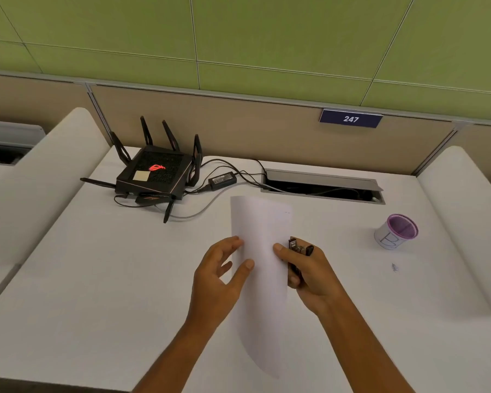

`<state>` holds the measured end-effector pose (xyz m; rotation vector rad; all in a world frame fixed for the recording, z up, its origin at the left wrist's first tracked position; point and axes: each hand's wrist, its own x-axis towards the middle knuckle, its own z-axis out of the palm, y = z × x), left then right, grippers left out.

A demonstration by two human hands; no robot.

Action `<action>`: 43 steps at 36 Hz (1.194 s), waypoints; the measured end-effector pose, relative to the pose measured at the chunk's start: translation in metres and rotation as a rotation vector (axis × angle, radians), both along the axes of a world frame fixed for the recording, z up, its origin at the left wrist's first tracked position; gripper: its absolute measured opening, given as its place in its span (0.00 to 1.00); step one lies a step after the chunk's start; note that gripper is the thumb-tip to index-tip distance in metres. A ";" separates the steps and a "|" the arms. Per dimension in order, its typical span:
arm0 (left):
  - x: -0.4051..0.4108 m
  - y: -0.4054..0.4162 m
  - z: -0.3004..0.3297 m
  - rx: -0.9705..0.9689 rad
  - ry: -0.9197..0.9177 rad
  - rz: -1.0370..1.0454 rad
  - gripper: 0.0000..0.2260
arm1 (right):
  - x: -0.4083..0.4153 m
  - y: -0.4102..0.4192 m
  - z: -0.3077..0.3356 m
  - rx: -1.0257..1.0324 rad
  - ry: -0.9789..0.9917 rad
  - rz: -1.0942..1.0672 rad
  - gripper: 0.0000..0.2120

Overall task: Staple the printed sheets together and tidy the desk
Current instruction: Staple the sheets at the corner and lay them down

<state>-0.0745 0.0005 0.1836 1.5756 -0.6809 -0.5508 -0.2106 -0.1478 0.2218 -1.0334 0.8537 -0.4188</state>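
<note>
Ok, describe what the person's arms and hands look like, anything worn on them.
Both forearms are bare as far as the picture shows: no sleeves in view. The left hand and the right hand wear no gloves, and no watch, bracelet or ring can be seen. The fingernails look short and unpainted.

— What can't you make out here?

— The stapler (297, 256) at about three o'clock of the sheets (260, 251): the right hand (309, 275) covers most of it, so whether its mouth bites the paper is unclear. How many sheets there are, I cannot tell.

— And further out?

— The small mark (394, 267) at four o'clock is too blurred to name. Inside the cable slot (323, 185) at one o'clock it is dark. Both forearms run off the bottom edge.
</note>
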 end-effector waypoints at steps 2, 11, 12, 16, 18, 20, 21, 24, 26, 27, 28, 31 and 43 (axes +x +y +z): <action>-0.003 0.000 -0.001 0.010 -0.007 -0.029 0.23 | 0.001 0.002 0.001 -0.006 -0.008 -0.014 0.08; -0.014 0.002 0.005 0.152 0.000 -0.270 0.44 | 0.013 0.030 0.008 -0.087 -0.023 -0.194 0.10; -0.015 0.002 0.006 0.169 -0.013 -0.304 0.46 | 0.014 0.034 0.010 -0.108 -0.018 -0.194 0.08; -0.017 0.000 0.004 0.183 -0.040 -0.359 0.39 | 0.019 0.049 0.021 -0.175 -0.021 -0.184 0.07; -0.015 0.001 0.009 0.182 -0.003 -0.359 0.36 | 0.021 0.053 0.025 -0.209 0.002 -0.152 0.10; -0.011 0.003 0.013 0.186 0.042 -0.355 0.35 | 0.020 0.054 0.027 -0.256 0.045 -0.116 0.11; -0.008 0.005 0.014 0.186 0.060 -0.348 0.34 | 0.019 0.054 0.027 -0.271 0.060 -0.099 0.11; -0.003 0.009 0.011 0.193 0.160 -0.300 0.27 | 0.017 0.052 0.030 -0.301 0.063 -0.048 0.12; 0.000 0.011 0.009 0.175 0.308 -0.276 0.24 | 0.016 0.050 0.032 -0.305 0.062 -0.038 0.10; 0.002 0.012 0.008 0.166 0.369 -0.268 0.24 | 0.015 0.049 0.033 -0.306 0.066 -0.050 0.09; 0.003 0.012 0.007 0.163 0.412 -0.260 0.24 | 0.014 0.047 0.032 -0.319 0.077 -0.072 0.07; 0.010 0.015 0.004 0.185 0.461 -0.242 0.23 | 0.007 0.036 0.022 -0.426 0.155 -0.153 0.05; 0.032 0.009 -0.011 0.190 0.573 -0.248 0.23 | -0.026 0.001 -0.017 -0.264 0.285 -0.252 0.10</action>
